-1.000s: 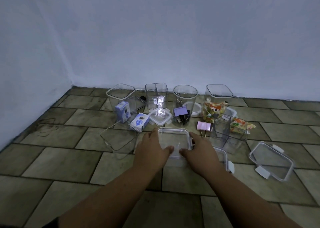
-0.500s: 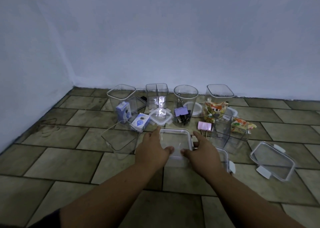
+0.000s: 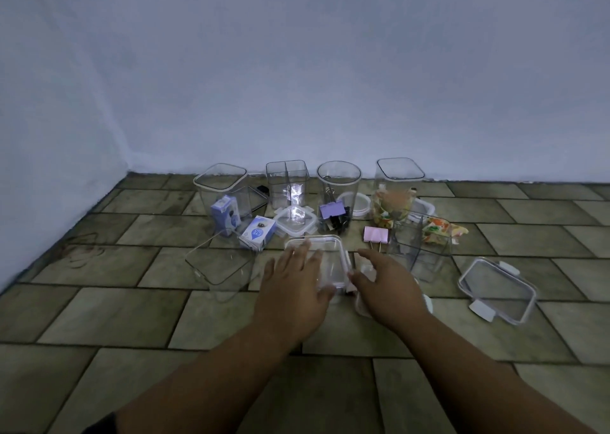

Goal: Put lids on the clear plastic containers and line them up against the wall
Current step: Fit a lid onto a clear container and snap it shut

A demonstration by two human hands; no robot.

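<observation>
**Fingers.** The left hand (image 3: 293, 288) lies flat, its fingers (image 3: 298, 252) straight and spread over the near-left part of a rectangular lid (image 3: 330, 255). They press or rest on it and grip nothing. The right hand (image 3: 386, 286) is loosely open and holds nothing. Its thumb (image 3: 356, 276) sits at the lid's right-hand clasp, and whether it touches cannot be told.

**Task item.** The rectangular lid lies mid-floor, well apart from the wall (image 3: 330, 86). Whether a container body sits beneath it cannot be told. A second lid (image 3: 361, 306) shows partly under the right palm, and a third lid (image 3: 498, 291) lies apart to the right.

**Surroundings.** Four tall containers stand close to the wall, all uncovered:
- a square one (image 3: 221, 182)
- a divided one (image 3: 287, 182)
- a round one (image 3: 338, 182)
- one holding snack packets (image 3: 399, 186)

Two more open containers stand nearer the person, at left (image 3: 218, 265) and at right (image 3: 419, 245). A small square lid (image 3: 295, 220), a round lid (image 3: 358, 204), binder clips (image 3: 375, 234) and small blue boxes (image 3: 257, 233) lie between them.

**Assessment.** The step in hand appears to be seating or clasping this one lid, so the task is at an early stage. The next move likely calls for even downward pressure from the left hand while the right hand snaps the side clasp shut. After that, each loose lid needs matching to a container by shape.
</observation>
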